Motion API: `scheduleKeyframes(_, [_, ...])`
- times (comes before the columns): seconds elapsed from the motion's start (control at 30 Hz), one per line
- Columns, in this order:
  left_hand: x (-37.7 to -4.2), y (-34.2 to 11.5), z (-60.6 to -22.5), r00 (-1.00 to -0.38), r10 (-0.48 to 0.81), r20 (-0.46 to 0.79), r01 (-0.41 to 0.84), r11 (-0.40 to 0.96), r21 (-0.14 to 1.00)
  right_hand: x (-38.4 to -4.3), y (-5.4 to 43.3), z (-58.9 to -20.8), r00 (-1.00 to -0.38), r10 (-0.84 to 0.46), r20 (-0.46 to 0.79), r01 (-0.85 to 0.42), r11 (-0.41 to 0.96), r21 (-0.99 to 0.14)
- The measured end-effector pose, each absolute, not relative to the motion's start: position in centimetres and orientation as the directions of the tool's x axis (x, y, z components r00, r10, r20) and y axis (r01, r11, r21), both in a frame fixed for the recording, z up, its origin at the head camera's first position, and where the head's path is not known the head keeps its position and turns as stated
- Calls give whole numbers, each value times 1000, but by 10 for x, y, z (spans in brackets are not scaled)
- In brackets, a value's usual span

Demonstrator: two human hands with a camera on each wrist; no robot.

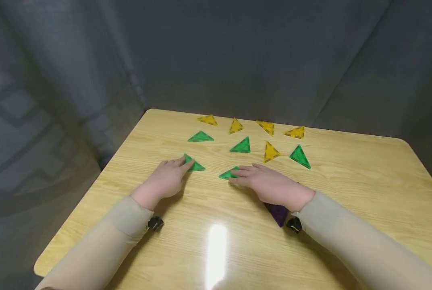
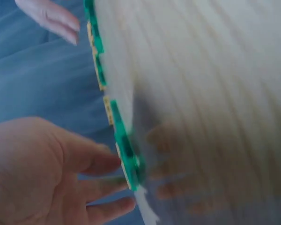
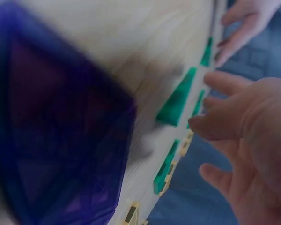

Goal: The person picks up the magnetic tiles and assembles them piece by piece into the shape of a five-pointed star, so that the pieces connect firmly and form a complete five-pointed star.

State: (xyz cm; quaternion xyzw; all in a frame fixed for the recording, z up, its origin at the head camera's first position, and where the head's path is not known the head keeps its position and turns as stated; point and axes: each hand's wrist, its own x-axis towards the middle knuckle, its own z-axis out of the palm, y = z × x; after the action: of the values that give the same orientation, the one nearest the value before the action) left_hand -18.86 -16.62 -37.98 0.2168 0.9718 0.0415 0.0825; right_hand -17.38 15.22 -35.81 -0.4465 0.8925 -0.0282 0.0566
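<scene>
My left hand [image 1: 167, 177] reaches low over the wooden table, its fingertips on a green triangular tile [image 1: 198, 166]. The left wrist view has that hand's thumb and relaxed fingers [image 2: 105, 208] right at the green tile's edge. To the right, my right hand [image 1: 264, 181] stretches its fingers over another green triangular tile [image 1: 226, 174], hiding part of it. From the right wrist view, those fingers are spread loosely and pinch nothing. Beneath the right wrist lies a dark purple tile [image 1: 278, 214], which looms large, blue-purple and see-through in the right wrist view [image 3: 70, 126].
Several yellow triangular tiles [image 1: 235, 126] lie along the table's far side. Other green triangles [image 1: 200, 137] sit just nearer, one of them [image 1: 300, 157] off to the right. Dark curtains [image 1: 237, 60] hang behind the table [image 1: 364, 177]. A bright glare [image 1: 216, 249] marks its near part.
</scene>
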Motion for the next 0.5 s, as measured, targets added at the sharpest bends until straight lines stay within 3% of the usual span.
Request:
scheduleKeyframes(0.2, [-194, -156, -381, -881, 422, -214, 420, 906, 60, -188, 150, -366, -584, -803, -123, -804, 593, -54])
scheduleKeyframes(0.5, [-196, -178, -381, -816, 568, -111, 544, 818, 189, -197, 144, -372, -577, -815, -60, -814, 580, -44])
